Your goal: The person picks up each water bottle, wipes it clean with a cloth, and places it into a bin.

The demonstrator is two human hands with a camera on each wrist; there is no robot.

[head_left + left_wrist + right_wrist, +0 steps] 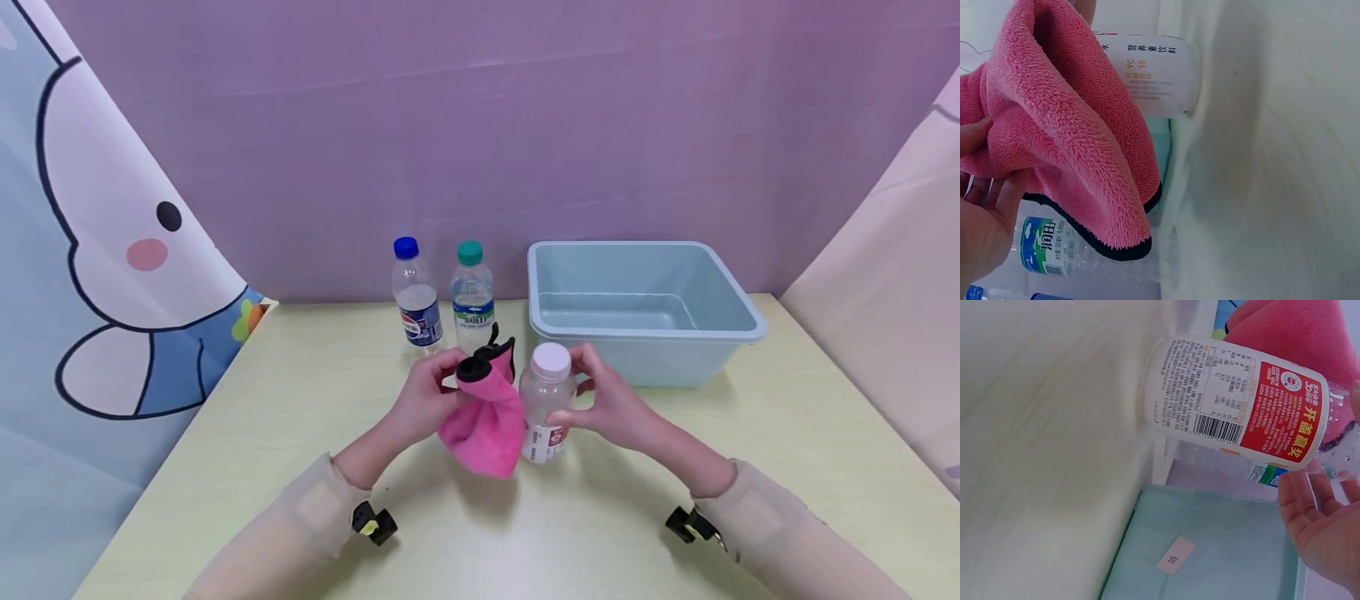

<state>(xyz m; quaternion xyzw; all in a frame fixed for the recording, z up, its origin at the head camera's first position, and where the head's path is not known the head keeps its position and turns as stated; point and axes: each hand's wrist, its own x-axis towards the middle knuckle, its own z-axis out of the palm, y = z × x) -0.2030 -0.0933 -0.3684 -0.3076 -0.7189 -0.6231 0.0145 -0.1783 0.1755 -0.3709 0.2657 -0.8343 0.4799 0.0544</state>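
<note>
My left hand [426,402] grips a bunched pink cloth [487,425] with black edging, its folds hanging over the table. Just right of the cloth is a clear plastic bottle [538,402] with a pale cap and a white and red label. Around its right side my right hand [613,410] holds it, thumb across the front and fingers behind. In the right wrist view the label [1229,400] faces the camera, and the pink cloth [1300,331] overlaps the bottle's far side. The left wrist view has the cloth [1072,125] partly covering the bottle [1154,75].
Behind the left hand stand a blue-capped bottle [416,292] and a green-capped bottle [472,287], both upright. A light blue plastic bin [645,354] sits at the back right of the pale table [300,375]. A purple curtain [450,125] hangs behind.
</note>
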